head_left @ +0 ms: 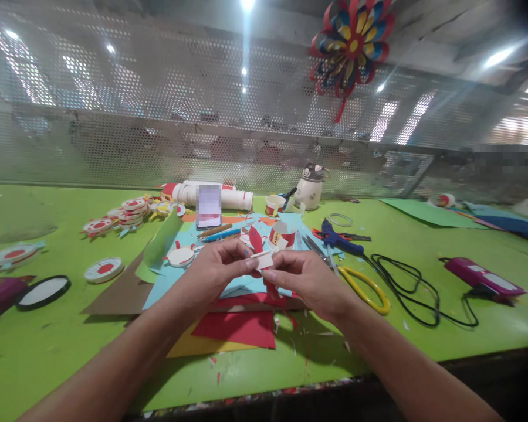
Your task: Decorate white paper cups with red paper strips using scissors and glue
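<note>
My left hand (229, 264) and my right hand (303, 275) meet over the pile of coloured paper. Between their fingertips is a small white paper piece (263, 259), pinched from both sides. A red leaf-shaped paper (256, 239) rises just behind it; I cannot tell whether the two are joined. Some red paper (270, 287) shows under my right fingers. Close behind the hands stands a red and white paper cup (281, 233). Left of my left hand, a round white paper disc with red tabs (180, 256) lies on light blue paper (158, 291).
Right of the hands lie yellow-handled scissors (364, 290), a blue glue gun (341, 239), its black cord and a purple box (484, 276). A phone (208, 206), white rolls (229, 199) and a bottle (308, 187) stand behind. Several decorated discs (134, 214) are stacked left.
</note>
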Action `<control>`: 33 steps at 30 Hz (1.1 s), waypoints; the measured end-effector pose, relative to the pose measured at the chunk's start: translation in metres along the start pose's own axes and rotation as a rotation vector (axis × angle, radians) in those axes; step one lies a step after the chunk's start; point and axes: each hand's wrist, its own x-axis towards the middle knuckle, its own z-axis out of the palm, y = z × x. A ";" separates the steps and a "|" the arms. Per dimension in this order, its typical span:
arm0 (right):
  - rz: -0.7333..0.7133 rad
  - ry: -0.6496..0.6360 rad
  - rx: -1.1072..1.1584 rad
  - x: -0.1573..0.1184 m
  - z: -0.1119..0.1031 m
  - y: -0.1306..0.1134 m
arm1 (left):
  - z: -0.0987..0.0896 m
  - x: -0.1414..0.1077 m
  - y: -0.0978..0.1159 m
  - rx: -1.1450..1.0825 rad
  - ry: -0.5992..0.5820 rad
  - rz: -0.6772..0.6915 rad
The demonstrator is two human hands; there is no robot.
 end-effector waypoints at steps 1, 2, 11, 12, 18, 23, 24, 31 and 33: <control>0.001 -0.002 0.003 0.000 0.000 0.000 | 0.001 0.000 0.000 -0.005 0.008 -0.002; 0.000 -0.004 0.005 0.000 0.000 0.000 | 0.001 0.000 0.001 -0.010 0.018 -0.002; -0.003 0.009 0.011 0.000 0.001 -0.001 | 0.003 -0.001 0.001 -0.017 0.052 -0.006; -0.007 0.008 0.007 0.000 0.001 -0.002 | 0.003 -0.001 0.001 -0.024 0.052 -0.006; -0.004 0.009 0.017 0.000 0.002 -0.003 | 0.002 0.000 0.001 -0.034 0.053 -0.014; 0.001 0.011 0.000 0.000 0.002 -0.003 | 0.002 0.000 0.001 -0.032 0.047 -0.015; 0.002 0.009 -0.002 0.001 0.002 -0.003 | 0.002 0.000 0.001 -0.026 0.045 -0.015; 0.028 0.017 -0.001 0.000 0.001 -0.002 | 0.000 0.000 0.002 0.014 0.036 -0.023; 0.021 0.009 -0.020 0.000 -0.001 -0.003 | 0.000 0.000 0.003 0.021 0.035 -0.023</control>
